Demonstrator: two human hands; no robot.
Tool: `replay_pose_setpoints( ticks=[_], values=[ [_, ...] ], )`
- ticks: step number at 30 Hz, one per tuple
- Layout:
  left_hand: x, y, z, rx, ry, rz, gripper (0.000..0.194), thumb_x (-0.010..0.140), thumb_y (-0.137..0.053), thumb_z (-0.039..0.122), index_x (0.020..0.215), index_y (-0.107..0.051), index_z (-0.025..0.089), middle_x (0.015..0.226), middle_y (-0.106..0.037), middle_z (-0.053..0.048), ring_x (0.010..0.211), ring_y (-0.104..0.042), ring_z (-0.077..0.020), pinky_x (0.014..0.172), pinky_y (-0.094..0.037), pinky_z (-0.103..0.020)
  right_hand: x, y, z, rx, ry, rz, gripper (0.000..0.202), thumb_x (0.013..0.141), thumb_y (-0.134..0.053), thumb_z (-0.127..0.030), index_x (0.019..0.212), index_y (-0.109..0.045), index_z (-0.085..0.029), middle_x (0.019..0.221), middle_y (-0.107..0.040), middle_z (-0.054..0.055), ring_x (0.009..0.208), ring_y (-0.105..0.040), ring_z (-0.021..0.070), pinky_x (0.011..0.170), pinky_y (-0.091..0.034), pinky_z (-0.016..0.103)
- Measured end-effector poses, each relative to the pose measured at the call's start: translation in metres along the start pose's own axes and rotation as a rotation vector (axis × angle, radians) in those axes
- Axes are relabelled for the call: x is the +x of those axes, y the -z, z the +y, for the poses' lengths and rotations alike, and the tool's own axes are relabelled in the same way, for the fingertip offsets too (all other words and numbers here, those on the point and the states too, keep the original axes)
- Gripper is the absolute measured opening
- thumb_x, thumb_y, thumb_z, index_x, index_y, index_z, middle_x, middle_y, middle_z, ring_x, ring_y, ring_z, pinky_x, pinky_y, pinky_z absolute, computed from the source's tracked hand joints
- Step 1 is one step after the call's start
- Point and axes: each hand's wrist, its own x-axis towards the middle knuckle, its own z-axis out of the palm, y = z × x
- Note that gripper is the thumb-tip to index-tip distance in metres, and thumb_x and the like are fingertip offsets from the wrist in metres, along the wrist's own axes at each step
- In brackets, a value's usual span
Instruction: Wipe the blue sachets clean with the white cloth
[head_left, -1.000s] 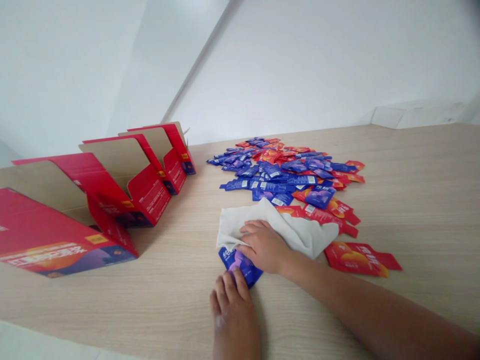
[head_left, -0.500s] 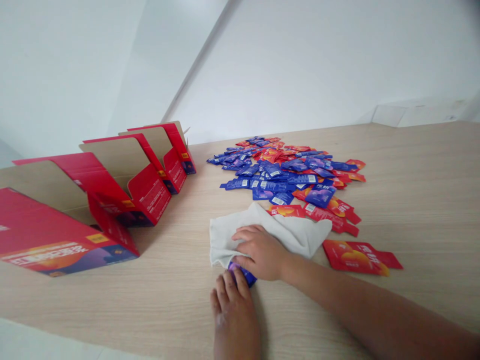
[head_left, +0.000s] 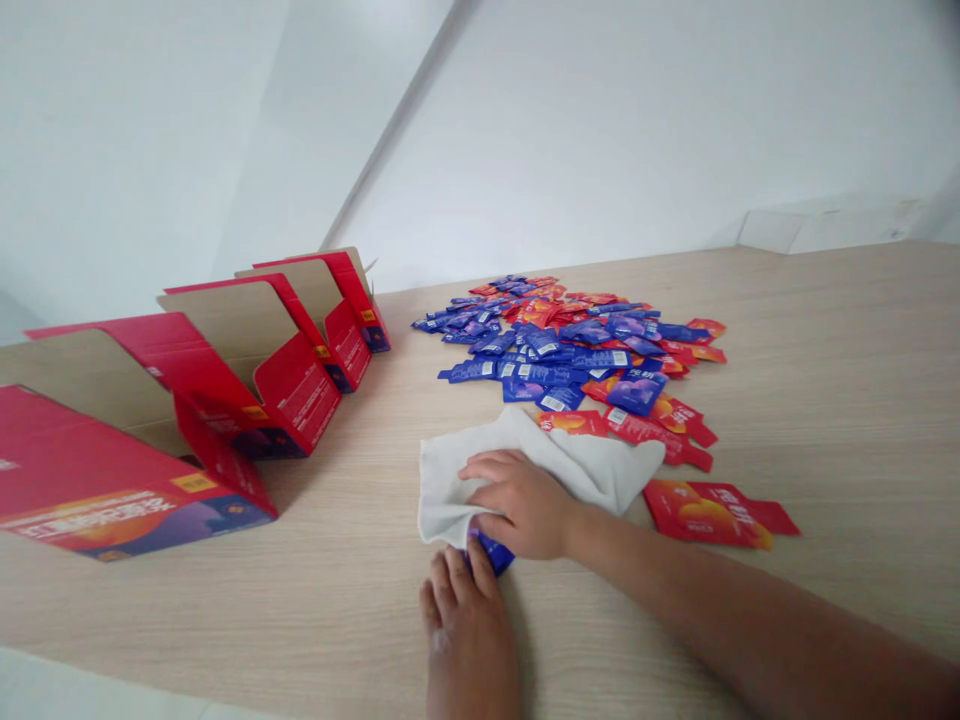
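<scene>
The right hand (head_left: pixel 521 505) presses a white cloth (head_left: pixel 540 465) flat-fingered over a blue packet (head_left: pixel 495 551). The left hand (head_left: pixel 469 630), fingers extended, pins the packet's near edge against the table (head_left: pixel 225 600).

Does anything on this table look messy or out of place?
The sachets lie in a loose jumbled heap, red and blue mixed. One blue sachet sits apart, mostly covered by the white cloth under the right hand.

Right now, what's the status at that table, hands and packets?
Right hand presses white cloth over blue packet. Left hand pins the packet's near edge. Packet pile just beyond, open red boxes left.
</scene>
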Motion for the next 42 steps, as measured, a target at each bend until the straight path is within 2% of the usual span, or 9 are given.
replay_pose_setpoints(
  ticks=[3,10,14,20,25,31,35,39,42],
  values=[
    [-0.001,-0.001,-0.001,0.014,-0.027,0.007,0.047,0.083,-0.034,-0.001,0.12,-0.059,0.013,0.112,-0.069,-0.012,0.106,-0.062,-0.0286,0.084,-0.055,-0.039,0.0,-0.002,-0.002,0.001,0.058,-0.067,0.022,0.085,-0.057,-0.036,0.086,-0.071,-0.018,0.119,-0.062,0.006,0.117,-0.048,0.0236,0.101,-0.032,0.04],
    [0.002,0.011,0.005,0.034,0.04,-0.003,0.05,0.082,-0.032,-0.005,0.12,-0.058,0.014,0.117,-0.067,-0.011,0.108,-0.062,-0.0252,0.086,-0.054,-0.038,0.005,-0.004,0.002,-0.06,-0.16,-0.035,0.031,0.091,-0.049,-0.039,0.087,-0.071,-0.018,0.113,-0.065,0.007,0.114,-0.05,0.0235,0.1,-0.033,0.04],
    [0.0,0.005,0.002,0.027,0.03,-0.002,0.05,0.082,-0.033,-0.004,0.121,-0.058,0.014,0.117,-0.067,-0.012,0.108,-0.061,-0.0262,0.087,-0.054,-0.039,0.005,-0.002,0.004,-0.101,-0.226,-0.032,0.031,0.091,-0.049,-0.039,0.091,-0.071,-0.018,0.113,-0.064,0.009,0.113,-0.049,0.0242,0.099,-0.033,0.041],
    [-0.004,-0.011,-0.003,0.016,-0.05,0.059,0.047,0.083,-0.033,0.0,0.124,-0.055,0.01,0.118,-0.065,-0.016,0.108,-0.061,-0.0289,0.084,-0.055,-0.041,0.002,0.002,0.002,-0.049,-0.128,0.047,0.023,0.089,-0.052,-0.034,0.093,-0.07,-0.02,0.119,-0.061,0.006,0.117,-0.046,0.0229,0.1,-0.032,0.04],
    [-0.004,-0.012,-0.002,0.005,-0.053,0.063,0.046,0.083,-0.034,0.001,0.123,-0.056,0.01,0.115,-0.066,-0.017,0.109,-0.061,-0.0315,0.082,-0.055,-0.042,0.0,-0.001,0.0,0.003,0.032,-0.038,0.02,0.084,-0.058,-0.034,0.087,-0.07,-0.018,0.118,-0.062,0.006,0.117,-0.047,0.0233,0.101,-0.033,0.039],
    [-0.002,-0.003,-0.001,-0.03,-0.016,0.017,0.048,0.083,-0.033,-0.001,0.124,-0.055,0.01,0.118,-0.065,-0.017,0.108,-0.061,-0.0297,0.085,-0.055,-0.042,0.003,-0.003,0.002,-0.057,-0.144,-0.028,0.028,0.09,-0.051,-0.037,0.088,-0.071,-0.017,0.113,-0.064,0.008,0.114,-0.049,0.024,0.1,-0.034,0.039],
    [-0.003,-0.004,-0.002,-0.039,-0.026,-0.007,0.048,0.084,-0.033,-0.001,0.125,-0.055,0.011,0.119,-0.064,-0.016,0.11,-0.06,-0.0295,0.086,-0.054,-0.042,0.005,-0.001,0.004,-0.102,-0.228,-0.018,0.03,0.091,-0.049,-0.038,0.089,-0.071,-0.016,0.112,-0.064,0.009,0.114,-0.049,0.0247,0.099,-0.034,0.041],
    [-0.003,-0.004,-0.002,-0.028,-0.038,0.01,0.048,0.083,-0.033,-0.001,0.124,-0.055,0.012,0.12,-0.064,-0.016,0.11,-0.06,-0.029,0.086,-0.054,-0.041,0.003,0.0,0.004,-0.077,-0.202,0.016,0.028,0.09,-0.05,-0.036,0.091,-0.071,-0.017,0.117,-0.062,0.008,0.117,-0.047,0.0237,0.101,-0.032,0.041],
    [-0.002,-0.002,-0.001,-0.015,0.005,-0.003,0.048,0.083,-0.034,-0.002,0.123,-0.056,0.012,0.119,-0.065,-0.015,0.11,-0.06,-0.0284,0.086,-0.054,-0.04,0.001,0.001,0.002,-0.02,-0.091,0.018,0.023,0.087,-0.054,-0.034,0.092,-0.07,-0.019,0.121,-0.061,0.006,0.119,-0.045,0.0227,0.102,-0.032,0.04]
  ],
)
